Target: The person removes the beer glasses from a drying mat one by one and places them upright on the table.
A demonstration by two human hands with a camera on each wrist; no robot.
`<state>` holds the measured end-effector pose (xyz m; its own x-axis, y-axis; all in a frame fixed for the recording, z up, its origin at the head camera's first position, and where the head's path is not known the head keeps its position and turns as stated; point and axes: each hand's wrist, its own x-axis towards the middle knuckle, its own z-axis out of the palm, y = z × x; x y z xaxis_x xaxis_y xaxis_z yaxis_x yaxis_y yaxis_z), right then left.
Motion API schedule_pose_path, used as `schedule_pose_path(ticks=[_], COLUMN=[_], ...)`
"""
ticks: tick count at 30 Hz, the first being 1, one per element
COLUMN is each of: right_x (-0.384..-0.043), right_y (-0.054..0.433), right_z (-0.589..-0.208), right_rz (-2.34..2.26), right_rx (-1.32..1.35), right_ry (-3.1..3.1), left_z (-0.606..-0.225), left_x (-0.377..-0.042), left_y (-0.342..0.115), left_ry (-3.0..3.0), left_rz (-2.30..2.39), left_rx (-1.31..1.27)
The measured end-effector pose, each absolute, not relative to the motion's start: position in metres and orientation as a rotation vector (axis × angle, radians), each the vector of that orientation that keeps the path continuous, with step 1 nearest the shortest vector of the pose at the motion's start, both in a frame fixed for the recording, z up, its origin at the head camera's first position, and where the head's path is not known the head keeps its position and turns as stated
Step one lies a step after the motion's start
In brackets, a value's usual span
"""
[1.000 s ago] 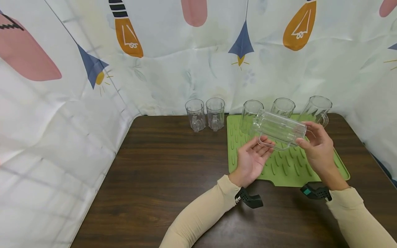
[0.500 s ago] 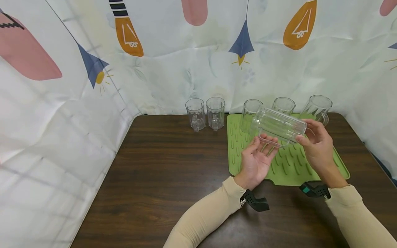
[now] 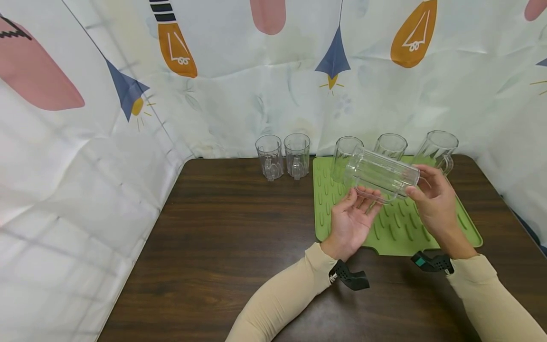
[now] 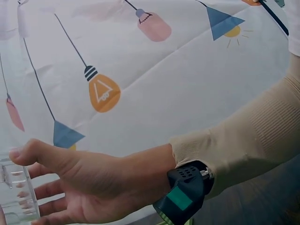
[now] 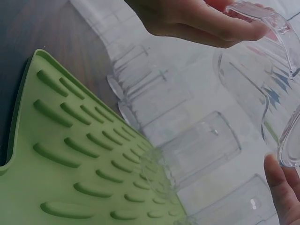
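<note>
A clear glass mug (image 3: 382,175) lies sideways in the air between my hands, its handle facing down toward me. My right hand (image 3: 437,199) grips the mug's right end between thumb and fingers. At the left, my left hand (image 3: 351,219) is palm up, thumb and fingertips at the mug's handle. The left wrist view shows its thumb against the glass (image 4: 16,192), with the other fingers partly behind it. Seen from the right wrist, the left fingers (image 5: 201,21) lie along the handle at the top. Below the mug is a green ridged drying mat (image 3: 395,237).
Three more glass mugs stand along the mat's back edge: one left (image 3: 342,164), one middle (image 3: 391,145), one right (image 3: 436,149). Left of the mat, two clear mugs (image 3: 269,159) stand on the dark wooden table (image 3: 222,237). A patterned cloth (image 3: 239,109) hangs close behind.
My left hand has shifted slightly right and its fingers have come further under the mug's handle. The mug has tilted slightly and moved a little left with my right hand.
</note>
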<state>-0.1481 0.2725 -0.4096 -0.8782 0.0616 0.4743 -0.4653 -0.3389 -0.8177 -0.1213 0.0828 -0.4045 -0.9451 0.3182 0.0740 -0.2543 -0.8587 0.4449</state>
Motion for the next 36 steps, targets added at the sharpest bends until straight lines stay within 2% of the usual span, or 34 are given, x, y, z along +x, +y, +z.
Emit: schedule_pose_path(ticks=[13, 36], right_x=[-0.145, -0.136], right_y=[0.272, 0.288], right_z=[-0.403, -0.384], right_rz=[2.248, 1.743], right_rx=[0.513, 0.447], right_ry=[-1.68, -2.181], left_z=[-0.403, -0.397], left_x=[-0.122, -0.122], left_y=[0.077, 0.071], left_ry=[0.57, 0.552], left_rz=[2.772, 2.789], left_rx=[0.253, 0.46])
